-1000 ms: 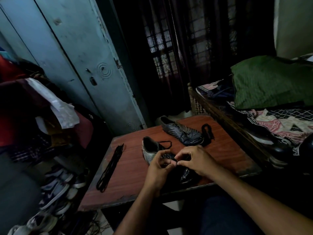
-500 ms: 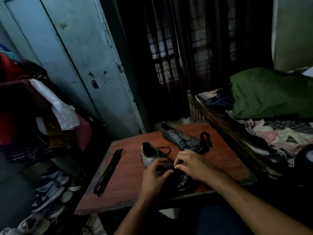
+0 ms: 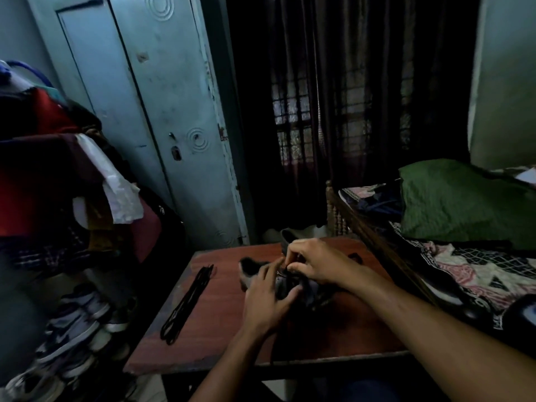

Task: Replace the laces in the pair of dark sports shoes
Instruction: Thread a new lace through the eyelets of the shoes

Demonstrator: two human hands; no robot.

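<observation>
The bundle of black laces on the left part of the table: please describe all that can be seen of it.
The bundle of black laces is a long, thin bunch of dark cords, seemingly folded, with looped ends near the table's front. It lies flat and slanted on the reddish-brown table, near its left edge, its far end pointing toward the shoe. It looks like woven cord, though the dim light hides detail. Neither hand touches it; it lies apart from the shoe.

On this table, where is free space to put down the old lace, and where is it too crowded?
Free: the bare table between the bundle of black laces and the left hand, and the near right part by the front edge. Crowded: the middle, where both hands work on the near shoe, right hand pinching its lace; the second shoe lies behind.
</observation>
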